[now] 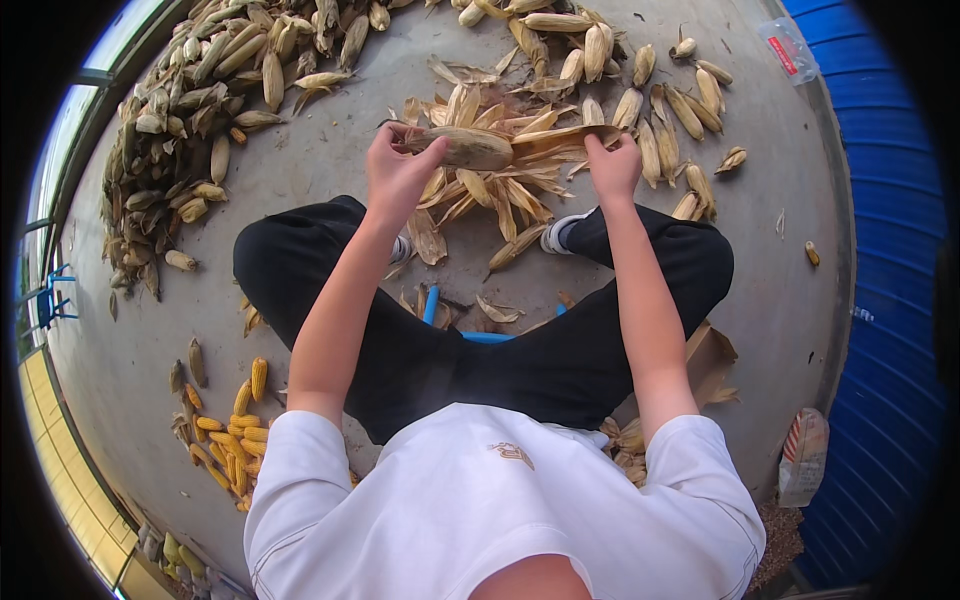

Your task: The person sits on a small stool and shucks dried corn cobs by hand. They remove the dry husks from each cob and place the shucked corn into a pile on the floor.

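Note:
An ear of corn in dry husk (pixel 474 148) lies sideways between my hands, over a heap of loose husks (pixel 517 199). My left hand (pixel 405 165) is closed on its left end. My right hand (pixel 615 161) grips a strip of dry husk (pixel 559 139) that stretches out from the ear's right end. Most of the ear is still covered by husk, and no kernels show on it. On the floor at the lower left lies a pile of bare yellow corn cobs (pixel 238 442).
A large pile of unhusked ears (pixel 202 97) covers the upper left floor. More husked-in ears (pixel 667 142) lie at the upper right. A blue corrugated wall (pixel 885 225) runs along the right, with a printed sack (pixel 804 457) beside it. Under me is a blue stool (pixel 487 337).

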Demonstrator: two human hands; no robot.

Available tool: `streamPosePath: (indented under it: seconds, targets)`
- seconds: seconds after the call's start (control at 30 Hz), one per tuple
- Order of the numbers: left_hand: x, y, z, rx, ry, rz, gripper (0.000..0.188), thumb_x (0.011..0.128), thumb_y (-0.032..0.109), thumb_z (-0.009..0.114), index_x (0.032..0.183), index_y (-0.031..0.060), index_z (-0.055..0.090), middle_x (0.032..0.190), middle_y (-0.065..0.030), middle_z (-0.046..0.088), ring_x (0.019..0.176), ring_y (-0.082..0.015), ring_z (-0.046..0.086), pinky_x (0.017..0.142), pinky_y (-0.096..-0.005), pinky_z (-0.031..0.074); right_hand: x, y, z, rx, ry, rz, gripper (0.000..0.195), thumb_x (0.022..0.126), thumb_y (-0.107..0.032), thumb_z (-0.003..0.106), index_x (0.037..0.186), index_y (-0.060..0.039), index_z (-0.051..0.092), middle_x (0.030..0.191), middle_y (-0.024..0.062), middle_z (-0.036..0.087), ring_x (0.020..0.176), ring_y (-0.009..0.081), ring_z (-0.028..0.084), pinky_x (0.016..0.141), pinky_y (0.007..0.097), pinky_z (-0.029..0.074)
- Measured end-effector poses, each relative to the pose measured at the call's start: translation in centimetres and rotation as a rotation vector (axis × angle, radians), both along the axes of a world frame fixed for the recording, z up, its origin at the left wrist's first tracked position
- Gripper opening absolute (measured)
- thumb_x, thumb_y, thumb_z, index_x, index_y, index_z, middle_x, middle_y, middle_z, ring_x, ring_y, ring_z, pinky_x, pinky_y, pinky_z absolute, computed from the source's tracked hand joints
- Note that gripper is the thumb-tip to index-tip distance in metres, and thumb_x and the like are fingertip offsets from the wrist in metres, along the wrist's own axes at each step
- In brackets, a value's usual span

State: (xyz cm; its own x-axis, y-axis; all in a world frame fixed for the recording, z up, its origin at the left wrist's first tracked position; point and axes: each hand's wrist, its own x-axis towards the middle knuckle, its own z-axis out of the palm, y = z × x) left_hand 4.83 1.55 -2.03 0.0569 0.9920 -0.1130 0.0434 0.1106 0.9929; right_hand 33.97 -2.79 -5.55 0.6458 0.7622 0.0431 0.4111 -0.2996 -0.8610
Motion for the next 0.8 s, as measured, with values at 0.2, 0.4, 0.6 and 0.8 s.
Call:
streamPosePath:
  seconds: [0.2, 0.4, 0.6, 0.8]
  targets:
    - [-2.4, 1.8, 1.7, -0.119, -0.187, 0.079, 0.035, 0.084, 0.01, 0.077, 0.107, -0.0042, 0.055, 0.098, -0.0128, 0.064, 0.087, -0.0199, 0.068, 0.075, -0.0345, 0.063, 3.1, 0.6, -3.4, 0.098, 0.55, -0.191, 0.015, 0.081, -0.01, 0.072, 0.091, -0.0012, 0.065, 0.082, 0.0035, 0.068, 0.064, 0.0124, 0.063, 0.056, 0.029, 0.049]
    - [-4.8, 3.2, 2.1, -0.094, -0.305, 0.089, 0.027, 0.086, 0.006, 0.073, 0.108, -0.004, 0.058, 0.102, -0.013, 0.065, 0.092, -0.0221, 0.067, 0.079, -0.0426, 0.063, 3.7, 0.5, -4.6, 0.05, 0.834, -0.256, 0.014, 0.086, -0.005, 0.067, 0.099, -0.0067, 0.063, 0.084, 0.0031, 0.066, 0.065, 0.0124, 0.062, 0.052, 0.0268, 0.048]
    - [-5.1, 3.4, 2.9, -0.051, -0.297, 0.067, 0.031, 0.086, 0.004, 0.072, 0.113, -0.0047, 0.059, 0.103, -0.0125, 0.066, 0.093, -0.0219, 0.068, 0.082, -0.0404, 0.062, 4.7, 0.4, -10.5, 0.054, 1.326, -0.364, 0.017, 0.09, 0.0, 0.06, 0.103, -0.0099, 0.06, 0.085, 0.0045, 0.064, 0.073, 0.017, 0.062, 0.061, 0.0326, 0.052]
    - [-5.3, 3.4, 3.1, -0.034, -0.327, 0.033, 0.034, 0.085, 0.003, 0.073, 0.115, -0.0044, 0.059, 0.103, -0.012, 0.067, 0.092, -0.0208, 0.069, 0.082, -0.036, 0.061, 5.2, 0.4, -12.8, 0.037, 1.387, -0.36, 0.006, 0.092, -0.006, 0.062, 0.098, -0.0077, 0.063, 0.083, 0.0038, 0.067, 0.074, 0.0169, 0.062, 0.069, 0.0327, 0.051]
